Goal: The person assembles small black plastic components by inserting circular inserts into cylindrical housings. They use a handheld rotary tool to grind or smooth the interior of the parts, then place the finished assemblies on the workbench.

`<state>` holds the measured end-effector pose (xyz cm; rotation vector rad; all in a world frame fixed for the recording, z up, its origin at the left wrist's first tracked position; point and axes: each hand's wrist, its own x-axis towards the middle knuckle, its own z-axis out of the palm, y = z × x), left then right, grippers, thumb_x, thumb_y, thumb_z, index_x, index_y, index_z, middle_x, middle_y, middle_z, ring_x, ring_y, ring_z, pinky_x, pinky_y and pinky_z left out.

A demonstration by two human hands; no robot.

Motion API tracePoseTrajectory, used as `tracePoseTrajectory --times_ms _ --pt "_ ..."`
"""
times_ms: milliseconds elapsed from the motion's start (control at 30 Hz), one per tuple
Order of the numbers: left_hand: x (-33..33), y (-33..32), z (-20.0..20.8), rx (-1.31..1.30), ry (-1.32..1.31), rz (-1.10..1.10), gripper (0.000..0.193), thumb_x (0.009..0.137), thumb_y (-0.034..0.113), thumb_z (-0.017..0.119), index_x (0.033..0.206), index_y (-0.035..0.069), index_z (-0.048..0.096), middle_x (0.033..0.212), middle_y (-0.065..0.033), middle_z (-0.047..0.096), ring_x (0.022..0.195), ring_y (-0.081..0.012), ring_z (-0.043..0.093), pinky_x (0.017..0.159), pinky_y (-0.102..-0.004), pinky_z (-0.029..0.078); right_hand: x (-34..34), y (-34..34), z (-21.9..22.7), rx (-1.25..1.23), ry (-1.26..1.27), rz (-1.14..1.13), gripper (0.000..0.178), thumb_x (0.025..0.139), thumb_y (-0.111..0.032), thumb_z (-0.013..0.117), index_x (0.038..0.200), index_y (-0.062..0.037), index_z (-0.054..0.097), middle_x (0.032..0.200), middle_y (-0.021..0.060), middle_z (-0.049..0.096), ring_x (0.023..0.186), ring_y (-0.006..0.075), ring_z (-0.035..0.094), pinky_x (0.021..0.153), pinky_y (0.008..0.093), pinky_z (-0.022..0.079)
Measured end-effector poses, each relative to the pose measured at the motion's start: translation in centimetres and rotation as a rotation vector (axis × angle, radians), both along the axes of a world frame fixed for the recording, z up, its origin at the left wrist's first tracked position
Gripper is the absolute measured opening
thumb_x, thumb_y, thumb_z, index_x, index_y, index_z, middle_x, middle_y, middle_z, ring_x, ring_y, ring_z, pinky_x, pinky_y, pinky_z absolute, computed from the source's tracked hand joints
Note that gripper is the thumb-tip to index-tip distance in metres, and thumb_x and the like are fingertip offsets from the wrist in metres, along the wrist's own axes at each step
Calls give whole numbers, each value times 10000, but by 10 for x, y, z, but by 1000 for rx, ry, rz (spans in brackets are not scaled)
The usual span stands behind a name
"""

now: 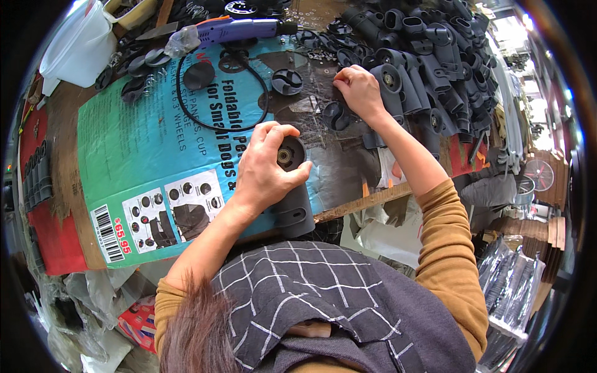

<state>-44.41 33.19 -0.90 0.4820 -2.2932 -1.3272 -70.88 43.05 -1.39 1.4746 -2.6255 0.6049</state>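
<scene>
My left hand [264, 165] curves its thumb and fingers around the round end of a dark grey plastic fitting [295, 208]. A metal-centred round recess shows in that end, and the oblong socket of the fitting points toward me at the table's front edge. Farther right, my right hand [360, 90] has its fingertips pinched together just left of a heap of similar grey fittings [429, 62]. Anything between those fingertips is too small to make out. Round black caps [287, 81] lie between my hands and beyond them; another round cap [336, 115] is below my right hand.
A printed blue-green cardboard sheet [124, 161] covers much of the wooden table. Across its far side lies a purple electric screwdriver [239, 32] with a looped black cord [180, 93]. A white tub [78, 46] stands far left. Small metal washers [314, 22] are scattered at the back.
</scene>
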Motion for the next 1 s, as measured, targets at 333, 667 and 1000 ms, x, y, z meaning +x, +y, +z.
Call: tracePoseTrajectory --times_ms 333,667,1000 --pt "-16 2 -9 85 120 42 604 710 300 830 1150 31 516 1100 -152 540 1065 -299 533 930 -388 448 25 0 16 16 -69 -38 149 879 -144 644 882 2 613 862 140 622 779 273 612 725 383 487" --pt "-21 4 -16 66 109 68 592 671 195 793 1152 30 490 1095 -175 537 978 -347 580 807 -424 504 134 0 51 33 -517 140 129 808 -134 685 847 -12 664 748 117 615 691 234 611 646 353 491" --pt "-20 4 -14 90 91 47 666 708 371 843 1149 15 493 1087 -141 539 1015 -296 554 890 -379 460 26 -7 37 -38 -131 -111 178 885 -198 628 899 -54 732 923 149 704 814 299 686 746 378 528"
